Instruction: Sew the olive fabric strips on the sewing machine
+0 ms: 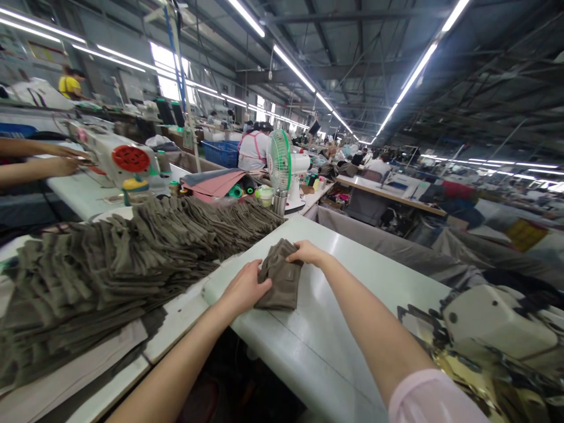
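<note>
A folded olive-brown fabric piece (284, 288) lies on the pale worktable (348, 294), with a small stitched mark or tab on its face. My left hand (247, 289) grips its left edge, thumb on top and fingers partly hidden behind the cloth. At the upper right corner, my right hand (307, 253) pinches the fabric between thumb and fingers. Left of my hands, a long row of stacked fabric pieces (145, 258) in the same olive-brown is spread over a neighbouring surface.
A sewing machine (497, 323) stands at the lower right. Past the table are a white-and-green fan (281, 161) and a steel flask (279, 202). On the left, a co-worker's hands (61, 161) are at another sewing machine (117, 150). A blue crate (218, 154) sits farther back.
</note>
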A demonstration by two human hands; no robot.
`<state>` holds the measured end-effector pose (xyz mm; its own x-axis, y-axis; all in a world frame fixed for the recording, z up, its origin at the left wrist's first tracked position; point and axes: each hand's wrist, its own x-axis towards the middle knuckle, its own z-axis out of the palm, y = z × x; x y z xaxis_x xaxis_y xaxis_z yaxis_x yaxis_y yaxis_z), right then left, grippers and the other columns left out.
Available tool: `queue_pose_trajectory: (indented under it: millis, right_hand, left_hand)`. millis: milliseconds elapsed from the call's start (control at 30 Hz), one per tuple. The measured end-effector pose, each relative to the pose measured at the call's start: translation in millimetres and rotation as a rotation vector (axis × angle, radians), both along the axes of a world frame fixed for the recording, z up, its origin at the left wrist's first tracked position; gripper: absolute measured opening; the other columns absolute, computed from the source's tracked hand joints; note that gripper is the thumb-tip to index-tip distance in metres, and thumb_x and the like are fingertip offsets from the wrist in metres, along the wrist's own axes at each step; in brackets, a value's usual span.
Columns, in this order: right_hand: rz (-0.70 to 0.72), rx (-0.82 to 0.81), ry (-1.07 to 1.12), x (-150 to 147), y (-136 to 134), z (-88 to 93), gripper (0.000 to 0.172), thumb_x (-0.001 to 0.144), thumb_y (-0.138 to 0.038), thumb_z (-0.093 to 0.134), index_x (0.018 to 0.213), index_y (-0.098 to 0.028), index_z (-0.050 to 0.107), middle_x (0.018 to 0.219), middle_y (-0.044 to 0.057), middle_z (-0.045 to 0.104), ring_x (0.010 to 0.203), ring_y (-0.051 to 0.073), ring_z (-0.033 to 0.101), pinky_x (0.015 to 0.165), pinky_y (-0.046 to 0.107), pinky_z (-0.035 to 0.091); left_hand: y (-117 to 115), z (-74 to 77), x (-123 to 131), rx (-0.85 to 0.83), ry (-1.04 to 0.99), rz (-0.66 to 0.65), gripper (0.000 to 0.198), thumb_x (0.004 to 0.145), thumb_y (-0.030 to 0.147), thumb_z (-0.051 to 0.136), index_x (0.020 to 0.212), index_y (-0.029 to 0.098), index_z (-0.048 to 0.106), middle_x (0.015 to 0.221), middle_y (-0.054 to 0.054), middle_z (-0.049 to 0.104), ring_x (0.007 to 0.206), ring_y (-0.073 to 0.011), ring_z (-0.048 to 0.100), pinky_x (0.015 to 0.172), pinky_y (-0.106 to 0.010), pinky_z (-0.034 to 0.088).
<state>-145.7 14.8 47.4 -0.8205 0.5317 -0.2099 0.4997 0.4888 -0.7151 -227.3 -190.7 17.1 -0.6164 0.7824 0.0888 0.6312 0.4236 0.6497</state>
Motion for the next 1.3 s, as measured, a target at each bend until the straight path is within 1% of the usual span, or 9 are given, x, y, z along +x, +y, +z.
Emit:
queue_pose_trajectory:
  millis: [133,267,367,467,533,833,933,1033,1300]
  right_hand:
    - [-0.012,0.058,0.252,25,-17,7.0,0.02,0.081,-0.026,0.077,0.094,-0.015,0.066,0.091,0.0,0.069,0.087,0.018,0.065,0.079,0.031,0.054]
    - [-0.061,0.109,0.432,67,-46,14.5,0.03,0.076,-0.027,0.076,0.103,-0.018,0.066,0.097,0.0,0.07,0.08,0.016,0.063,0.073,0.029,0.052]
    - [-0.157,0.375,0.668,104,-72,19.4,0.043,0.078,-0.025,0.074,0.119,-0.021,0.06,0.119,0.006,0.063,0.078,0.014,0.059,0.066,0.028,0.052]
    - [-0.087,0.689,0.837,134,-98,23.5,0.032,0.088,-0.026,0.07,0.117,-0.023,0.058,0.111,0.006,0.062,0.072,0.013,0.056,0.053,0.024,0.049]
    - [-0.043,0.757,0.83,148,-111,25.4,0.027,0.091,-0.025,0.068,0.116,-0.024,0.057,0.106,0.005,0.061,0.068,0.012,0.056,0.049,0.022,0.049]
    - [-0.149,0.806,0.861,182,-136,25.8,0.015,0.093,-0.018,0.065,0.104,-0.024,0.058,0.096,0.003,0.061,0.069,0.012,0.058,0.048,0.022,0.048]
    - [-0.205,0.753,0.809,194,-141,24.8,0.022,0.092,-0.02,0.067,0.112,-0.023,0.06,0.104,0.006,0.062,0.069,0.012,0.057,0.05,0.023,0.049]
    - [-0.251,0.704,0.811,206,-145,22.3,0.013,0.092,-0.016,0.065,0.103,-0.022,0.062,0.099,0.004,0.062,0.066,0.012,0.056,0.053,0.024,0.048]
    - [-0.157,0.683,0.856,240,-154,22.2,0.015,0.093,-0.01,0.059,0.096,-0.024,0.064,0.096,0.002,0.073,0.055,0.01,0.053,0.056,0.026,0.049]
  left_hand:
    - [0,4.0,-2,0.217,-0.271,-0.013,0.088,0.068,0.051,0.074,0.14,0.008,0.047,0.133,-0.021,0.062,0.119,-0.0331,0.062,0.099,-0.041,0.05]
    - [-5,15.4,14,0.365,-0.443,-0.211,0.054,0.07,0.042,0.071,0.116,0.015,0.062,0.114,-0.01,0.073,0.108,-0.0303,0.067,0.099,-0.044,0.051]
    - [-14,22.9,35,0.413,-0.432,-0.217,0.037,0.073,0.036,0.065,0.105,0.018,0.065,0.104,-0.005,0.075,0.098,-0.0274,0.069,0.092,-0.041,0.055]
    - [-22,28.5,54,0.43,-0.34,-0.177,0.034,0.072,0.033,0.064,0.104,0.02,0.066,0.102,-0.004,0.074,0.097,-0.0266,0.068,0.09,-0.039,0.054]
    - [-27,31.3,63,0.419,-0.309,-0.183,0.034,0.072,0.033,0.064,0.103,0.02,0.066,0.101,-0.003,0.074,0.097,-0.0267,0.067,0.09,-0.038,0.054]
    - [-35,34.9,99,0.403,-0.311,-0.227,0.035,0.072,0.033,0.065,0.105,0.021,0.067,0.103,-0.003,0.074,0.097,-0.0265,0.067,0.091,-0.036,0.054]
    - [-37,35.4,114,0.41,-0.329,-0.242,0.038,0.071,0.033,0.067,0.107,0.021,0.067,0.104,-0.003,0.074,0.098,-0.0266,0.067,0.092,-0.036,0.054]
    - [-38,36.0,126,0.403,-0.342,-0.238,0.038,0.07,0.033,0.067,0.106,0.021,0.068,0.103,-0.003,0.074,0.097,-0.0264,0.067,0.092,-0.036,0.054]
    - [-36,42.6,144,0.41,-0.357,-0.184,0.037,0.068,0.035,0.063,0.102,0.021,0.068,0.104,-0.003,0.074,0.103,-0.0275,0.066,0.094,-0.037,0.054]
